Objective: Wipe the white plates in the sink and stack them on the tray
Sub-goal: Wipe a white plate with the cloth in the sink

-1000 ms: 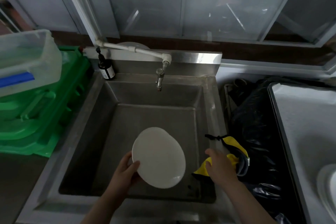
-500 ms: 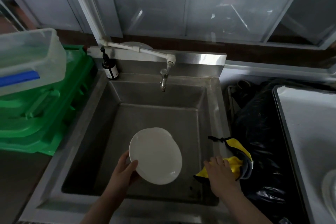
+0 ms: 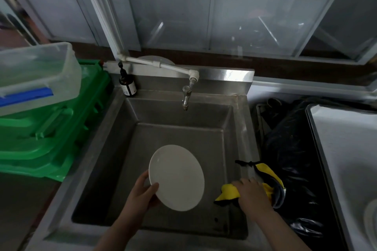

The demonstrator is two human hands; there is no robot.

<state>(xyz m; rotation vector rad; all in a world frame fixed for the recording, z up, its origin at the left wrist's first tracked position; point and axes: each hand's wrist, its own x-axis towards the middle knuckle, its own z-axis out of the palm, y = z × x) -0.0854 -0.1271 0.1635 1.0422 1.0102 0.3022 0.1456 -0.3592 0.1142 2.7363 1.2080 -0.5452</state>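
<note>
Fingers [image 3: 152, 188] on white plate [image 3: 176, 177] rim

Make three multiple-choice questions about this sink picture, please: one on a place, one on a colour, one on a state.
1. Where is the dark bottle?
A. back left corner of the sink
B. on the tray
C. inside the basin

2. What colour is the cloth?
A. red
B. yellow with dark trim
C. white

3. What is the left hand doing?
A. hanging idle
B. turning the tap
C. holding the plate

Answers:
A, the dark bottle stands at the corner of the sink.
B, the cloth shows it.
C, the left hand grips the edge of the plate.
</note>
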